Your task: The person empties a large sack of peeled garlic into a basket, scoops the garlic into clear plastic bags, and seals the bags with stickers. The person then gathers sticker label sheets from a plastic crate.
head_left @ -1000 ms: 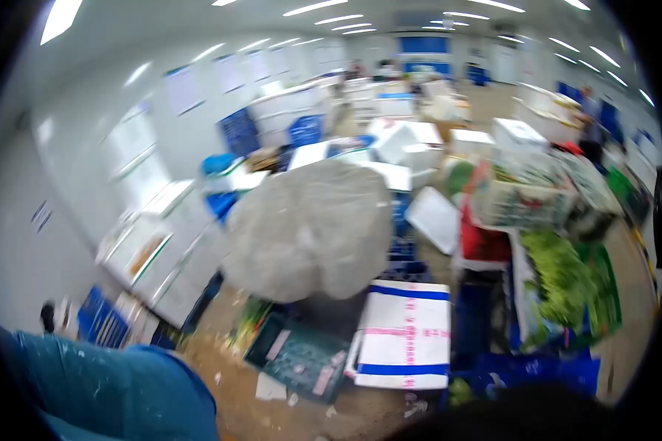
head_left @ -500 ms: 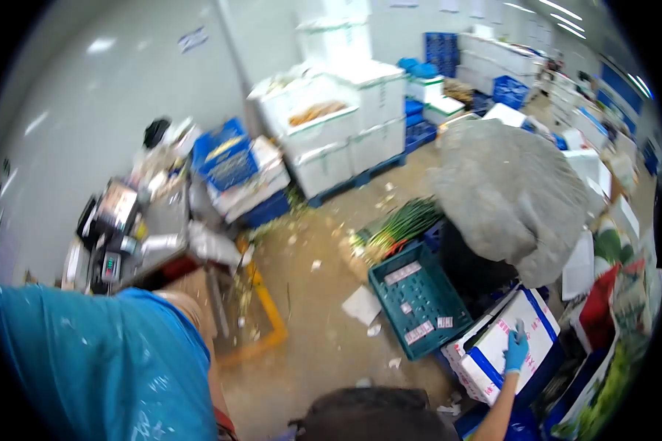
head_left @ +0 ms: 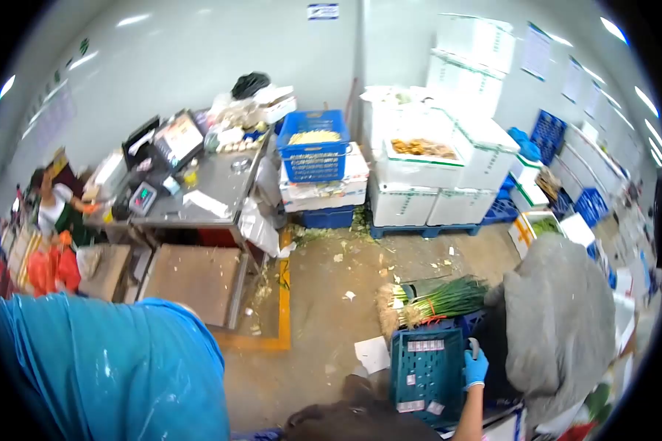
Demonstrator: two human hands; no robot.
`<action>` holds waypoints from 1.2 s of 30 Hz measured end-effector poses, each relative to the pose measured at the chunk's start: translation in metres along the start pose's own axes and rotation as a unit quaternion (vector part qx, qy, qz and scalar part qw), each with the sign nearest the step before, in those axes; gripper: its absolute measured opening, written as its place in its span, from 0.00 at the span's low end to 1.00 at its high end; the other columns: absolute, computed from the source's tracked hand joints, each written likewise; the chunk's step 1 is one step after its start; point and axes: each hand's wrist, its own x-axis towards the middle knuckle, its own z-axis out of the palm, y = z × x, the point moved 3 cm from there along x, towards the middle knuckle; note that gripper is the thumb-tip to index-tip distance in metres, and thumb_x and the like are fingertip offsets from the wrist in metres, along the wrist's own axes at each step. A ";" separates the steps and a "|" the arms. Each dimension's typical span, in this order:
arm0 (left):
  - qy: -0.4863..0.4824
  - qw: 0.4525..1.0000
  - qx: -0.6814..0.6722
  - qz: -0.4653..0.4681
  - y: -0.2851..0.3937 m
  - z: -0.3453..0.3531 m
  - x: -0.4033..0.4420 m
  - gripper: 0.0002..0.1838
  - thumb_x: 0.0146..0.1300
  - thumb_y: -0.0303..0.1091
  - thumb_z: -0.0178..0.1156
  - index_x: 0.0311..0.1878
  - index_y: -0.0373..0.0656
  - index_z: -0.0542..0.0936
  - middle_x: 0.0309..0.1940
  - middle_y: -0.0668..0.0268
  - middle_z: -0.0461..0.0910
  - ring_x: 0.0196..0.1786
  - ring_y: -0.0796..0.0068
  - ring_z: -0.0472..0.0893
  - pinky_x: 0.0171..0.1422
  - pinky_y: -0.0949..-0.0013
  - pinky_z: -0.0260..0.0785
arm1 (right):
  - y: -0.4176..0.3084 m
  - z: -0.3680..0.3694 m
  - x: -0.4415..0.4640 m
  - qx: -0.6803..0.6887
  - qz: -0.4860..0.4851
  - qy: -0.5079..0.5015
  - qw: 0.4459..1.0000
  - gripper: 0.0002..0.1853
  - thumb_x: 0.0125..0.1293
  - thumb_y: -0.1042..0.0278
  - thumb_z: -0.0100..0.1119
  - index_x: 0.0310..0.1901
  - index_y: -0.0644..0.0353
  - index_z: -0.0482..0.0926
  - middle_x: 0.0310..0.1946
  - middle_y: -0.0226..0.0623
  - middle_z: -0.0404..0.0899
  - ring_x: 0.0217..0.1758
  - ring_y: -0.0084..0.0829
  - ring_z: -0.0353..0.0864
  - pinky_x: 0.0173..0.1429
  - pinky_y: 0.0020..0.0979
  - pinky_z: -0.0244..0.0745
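My right hand (head_left: 476,368), in a light blue glove, is at the right rim of a green plastic crate (head_left: 396,367). Its fingers look closed, and a grey curved piece (head_left: 475,347) sticks up from them; I cannot make out what it is. Several small printed labels (head_left: 426,345) lie in the crate. Just behind it, a bundle of green onions (head_left: 449,298) with red ties rests near the floor. A blue sleeve (head_left: 118,367) fills the lower left, and my left hand is out of sight.
Grey cloth (head_left: 559,316) covers a dark heap at right. White foam boxes (head_left: 404,202) stand on a blue pallet by the wall. A blue crate (head_left: 312,165) and a metal table (head_left: 198,192) with a scale (head_left: 143,198) are at left. Another person (head_left: 55,206) is at far left.
The view has swung left, bringing the table and another person into sight. My right hand has moved from the white box with blue tape to the green crate's right rim.
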 end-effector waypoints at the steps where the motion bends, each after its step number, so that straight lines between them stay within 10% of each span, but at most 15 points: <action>1: 0.003 1.000 0.024 0.000 -0.009 0.004 -0.002 0.19 0.71 0.33 0.46 0.54 0.26 0.74 0.43 0.54 0.80 0.40 0.67 0.78 0.49 0.69 0.71 | 0.008 0.012 0.031 -0.028 -0.051 0.011 0.998 0.17 0.59 0.68 0.62 0.50 0.61 0.80 0.36 0.40 0.83 0.34 0.28 0.80 0.40 0.32 0.75; 13: -0.005 0.974 0.226 0.024 -0.165 0.024 -0.019 0.19 0.71 0.32 0.46 0.54 0.26 0.74 0.44 0.53 0.80 0.40 0.67 0.78 0.49 0.70 0.71 | -0.224 0.270 0.208 0.053 -0.008 -0.279 0.959 0.18 0.57 0.63 0.63 0.47 0.64 0.79 0.30 0.47 0.81 0.30 0.37 0.80 0.39 0.38 0.75; 15: -0.001 0.971 0.239 0.028 -0.196 0.016 -0.033 0.18 0.71 0.32 0.46 0.54 0.25 0.74 0.45 0.53 0.80 0.40 0.67 0.78 0.49 0.70 0.71 | -0.243 0.349 0.233 0.017 -0.334 -0.178 0.926 0.18 0.58 0.60 0.63 0.46 0.62 0.79 0.25 0.45 0.79 0.25 0.34 0.79 0.33 0.37 0.74; 17: 0.007 0.969 0.247 0.025 -0.232 0.007 -0.050 0.18 0.70 0.31 0.46 0.54 0.25 0.74 0.45 0.53 0.80 0.40 0.67 0.78 0.49 0.70 0.71 | -0.268 0.408 0.238 0.034 -0.149 -0.316 0.936 0.17 0.59 0.58 0.62 0.46 0.59 0.79 0.23 0.43 0.79 0.22 0.33 0.78 0.31 0.36 0.74; 21: 0.044 0.960 0.275 0.005 -0.328 -0.030 -0.089 0.18 0.70 0.31 0.46 0.54 0.25 0.74 0.45 0.53 0.80 0.40 0.67 0.78 0.49 0.70 0.71 | -0.331 0.507 0.222 -0.016 -0.150 -0.390 0.908 0.15 0.60 0.58 0.62 0.43 0.60 0.80 0.22 0.39 0.79 0.22 0.31 0.77 0.28 0.35 0.73; 24: 0.082 0.905 0.368 -0.197 -0.430 -0.072 -0.154 0.18 0.70 0.31 0.46 0.54 0.25 0.74 0.45 0.53 0.80 0.40 0.67 0.78 0.49 0.70 0.71 | -0.380 0.547 0.198 -0.058 -0.096 -0.450 0.886 0.16 0.61 0.59 0.62 0.46 0.58 0.80 0.27 0.36 0.80 0.25 0.28 0.78 0.28 0.34 0.73; 28: 0.018 0.703 0.312 -0.639 -0.522 -0.150 -0.369 0.17 0.69 0.32 0.51 0.56 0.35 0.77 0.46 0.64 0.80 0.43 0.76 0.77 0.52 0.71 0.69 | -0.430 0.609 0.184 -0.035 0.014 -0.528 0.849 0.19 0.61 0.59 0.62 0.52 0.56 0.79 0.33 0.34 0.82 0.30 0.26 0.79 0.29 0.31 0.75; 32: -0.104 0.567 0.237 -0.782 -0.513 -0.127 -0.526 0.16 0.68 0.31 0.54 0.57 0.39 0.77 0.45 0.64 0.82 0.44 0.77 0.79 0.51 0.70 0.72 | -0.480 0.668 0.175 0.075 0.109 -0.577 0.806 0.22 0.63 0.60 0.62 0.58 0.55 0.75 0.41 0.33 0.81 0.33 0.23 0.78 0.28 0.28 0.74; 36: -0.286 0.568 0.234 -0.735 -0.554 -0.046 -0.540 0.16 0.67 0.32 0.54 0.56 0.41 0.78 0.44 0.58 0.83 0.38 0.71 0.80 0.48 0.68 0.72 | -0.526 0.746 0.172 0.134 0.217 -0.586 0.769 0.20 0.64 0.61 0.61 0.55 0.61 0.74 0.31 0.34 0.81 0.24 0.23 0.74 0.25 0.26 0.71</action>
